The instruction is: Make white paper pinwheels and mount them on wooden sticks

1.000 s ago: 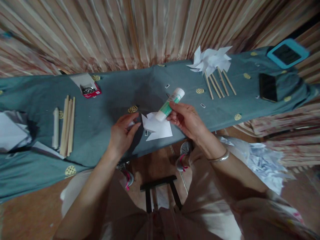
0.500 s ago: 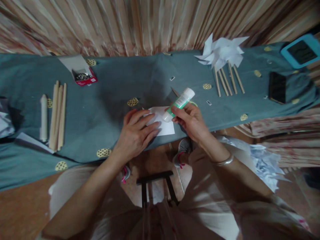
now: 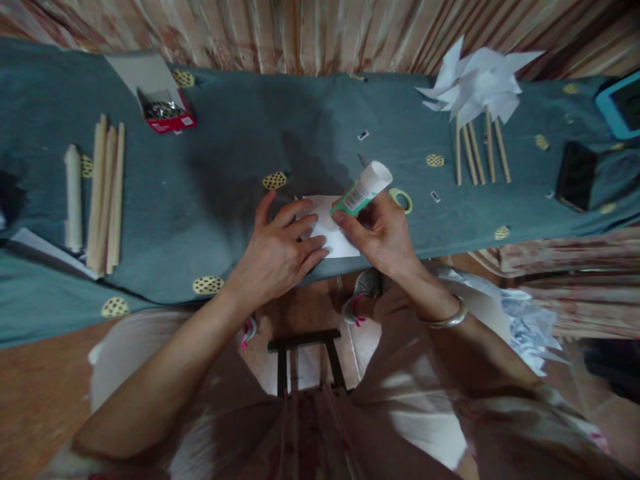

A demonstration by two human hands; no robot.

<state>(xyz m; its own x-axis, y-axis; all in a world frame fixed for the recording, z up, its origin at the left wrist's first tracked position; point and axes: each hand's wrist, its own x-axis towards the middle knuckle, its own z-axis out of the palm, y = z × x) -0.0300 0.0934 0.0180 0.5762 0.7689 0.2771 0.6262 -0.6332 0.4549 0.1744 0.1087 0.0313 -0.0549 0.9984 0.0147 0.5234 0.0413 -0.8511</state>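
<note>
White paper [image 3: 345, 247] lies near the front edge of the cloth-covered table, partly hidden under both hands. With fingers spread and flat, my left hand [image 3: 283, 253] presses on its left part. My right hand [image 3: 383, 233] grips a green and white glue bottle [image 3: 361, 190], tilted with its white end up and its lower end at the paper. That lower end is hidden by my fingers. Just behind my right hand, scissors [image 3: 403, 200] with a pale green handle show in part.
Wooden sticks [image 3: 106, 200] and a white candle-like stick [image 3: 73, 200] lie at the left. Behind them stands an open red box [image 3: 170, 120] of small metal pieces. Paper pinwheels [image 3: 480, 87] on sticks, a dark phone [image 3: 577, 177] and a blue-framed device [image 3: 613, 110] are at the right.
The glue bottle has tipped more upright, its lower end brought down to the paper. My left hand stays flat on the sheet. The whole view has shifted slightly.
</note>
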